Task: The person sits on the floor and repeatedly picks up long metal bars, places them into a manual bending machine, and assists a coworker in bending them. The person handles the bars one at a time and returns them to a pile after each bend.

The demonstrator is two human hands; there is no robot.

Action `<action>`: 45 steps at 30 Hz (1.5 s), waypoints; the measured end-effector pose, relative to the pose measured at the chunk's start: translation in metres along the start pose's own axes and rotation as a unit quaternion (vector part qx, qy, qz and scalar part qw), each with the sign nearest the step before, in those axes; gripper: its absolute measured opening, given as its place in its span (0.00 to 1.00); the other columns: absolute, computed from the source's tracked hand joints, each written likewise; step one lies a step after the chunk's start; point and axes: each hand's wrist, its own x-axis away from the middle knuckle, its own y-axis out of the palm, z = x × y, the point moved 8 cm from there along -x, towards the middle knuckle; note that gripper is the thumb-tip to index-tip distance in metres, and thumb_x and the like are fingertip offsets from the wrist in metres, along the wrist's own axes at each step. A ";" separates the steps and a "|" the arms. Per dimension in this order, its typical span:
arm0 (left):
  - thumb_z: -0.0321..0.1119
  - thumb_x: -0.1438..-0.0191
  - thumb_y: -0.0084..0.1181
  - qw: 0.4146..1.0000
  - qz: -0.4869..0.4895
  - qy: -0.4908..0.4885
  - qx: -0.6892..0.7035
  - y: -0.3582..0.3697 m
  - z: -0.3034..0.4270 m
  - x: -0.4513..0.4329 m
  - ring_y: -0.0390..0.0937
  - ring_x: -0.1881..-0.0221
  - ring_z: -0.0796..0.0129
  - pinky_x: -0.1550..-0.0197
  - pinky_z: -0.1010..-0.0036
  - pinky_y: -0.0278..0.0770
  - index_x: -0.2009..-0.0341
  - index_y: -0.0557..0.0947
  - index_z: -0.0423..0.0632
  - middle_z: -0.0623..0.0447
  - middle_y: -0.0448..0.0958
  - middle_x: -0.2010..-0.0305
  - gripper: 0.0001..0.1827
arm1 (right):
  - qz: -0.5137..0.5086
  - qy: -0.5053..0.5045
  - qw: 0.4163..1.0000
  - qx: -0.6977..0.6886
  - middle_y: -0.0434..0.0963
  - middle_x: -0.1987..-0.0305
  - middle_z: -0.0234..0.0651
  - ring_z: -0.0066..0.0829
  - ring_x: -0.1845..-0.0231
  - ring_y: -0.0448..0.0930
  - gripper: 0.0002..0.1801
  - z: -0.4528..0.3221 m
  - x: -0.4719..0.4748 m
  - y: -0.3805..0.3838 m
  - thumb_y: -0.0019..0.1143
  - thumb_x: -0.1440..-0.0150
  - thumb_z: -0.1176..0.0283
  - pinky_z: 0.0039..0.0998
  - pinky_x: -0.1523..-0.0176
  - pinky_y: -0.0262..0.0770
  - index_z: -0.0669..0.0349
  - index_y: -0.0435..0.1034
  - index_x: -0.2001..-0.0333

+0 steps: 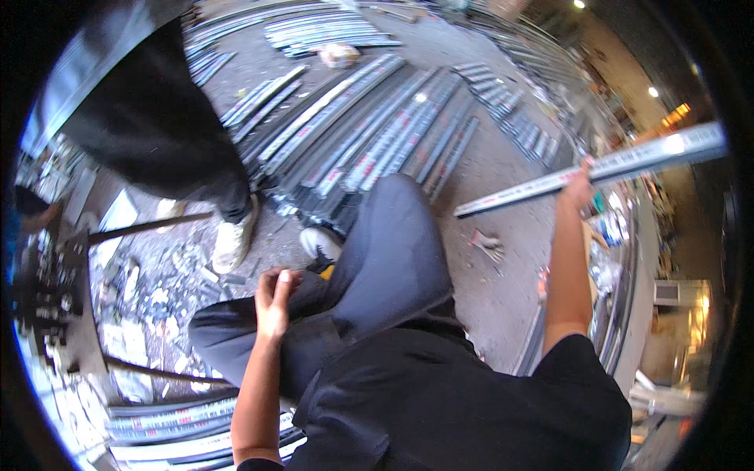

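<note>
On the right, my right hand (577, 185) is closed around a long metal profile bar (518, 191) whose pale film bears writing. The bar slants up to the right, its near end above the concrete floor. My left hand (277, 297) hovers by my bent left leg, fingers loosely curled, with nothing visible in it. Beyond my knees lies a wide stack of similar film-covered profiles (389, 135). A work glove (489, 244) lies on the floor below the held bar.
Another person's dark-clad leg and pale shoe (232, 244) stand at the left, near scattered offcuts (165, 288) and a machine (53, 288). More profiles lie at the lower left (177, 421) and far back (330, 29). Smaller bundles (492, 91) rest beyond the stack.
</note>
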 end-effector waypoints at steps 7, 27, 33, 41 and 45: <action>0.41 0.37 0.65 0.989 -0.008 0.034 -0.147 0.013 0.007 0.018 0.82 0.51 0.64 0.45 0.67 0.79 0.50 0.79 0.38 0.44 0.84 0.54 0.21 | -0.140 -0.045 0.929 -0.341 0.83 0.53 0.42 0.39 0.47 0.80 0.30 -0.028 -0.039 0.004 0.54 0.34 0.47 0.42 0.35 0.72 0.66 0.76 0.49; 0.33 0.35 0.59 0.891 -0.188 0.298 0.286 0.123 0.180 0.059 0.63 0.25 0.49 0.25 0.53 0.60 0.32 0.66 0.43 0.37 0.67 0.28 0.29 | -0.563 0.213 0.716 -0.353 0.70 0.39 0.46 0.42 0.35 0.72 0.52 -0.078 0.425 -0.028 0.54 0.34 0.41 0.46 0.27 0.65 0.55 0.36 0.21; 0.34 0.37 0.62 0.873 0.025 0.220 0.434 0.047 0.172 0.038 0.76 0.36 0.45 0.33 0.51 0.73 0.50 0.74 0.44 0.33 0.75 0.36 0.15 | -0.855 0.109 0.492 -0.124 0.79 0.51 0.50 0.44 0.49 0.82 0.27 -0.074 0.490 -0.050 0.57 0.33 0.52 0.51 0.36 0.75 0.67 0.69 0.47; 0.46 0.40 0.66 0.929 0.148 0.120 0.317 -0.004 0.166 0.002 0.83 0.49 0.62 0.50 0.67 0.81 0.50 0.78 0.46 0.45 0.84 0.49 0.21 | -0.644 -0.581 0.498 0.000 0.72 0.38 0.52 0.54 0.35 0.71 0.42 -0.121 0.371 0.002 0.77 0.53 0.55 0.49 0.31 0.65 0.71 0.68 0.42; 0.46 0.42 0.67 0.914 0.140 0.105 0.365 -0.010 0.168 -0.007 0.83 0.54 0.64 0.48 0.61 0.80 0.52 0.78 0.48 0.50 0.84 0.55 0.20 | -0.725 -0.475 0.446 0.225 0.82 0.61 0.43 0.36 0.58 0.82 0.29 -0.045 0.309 0.061 0.83 0.59 0.64 0.36 0.50 0.77 0.70 0.76 0.59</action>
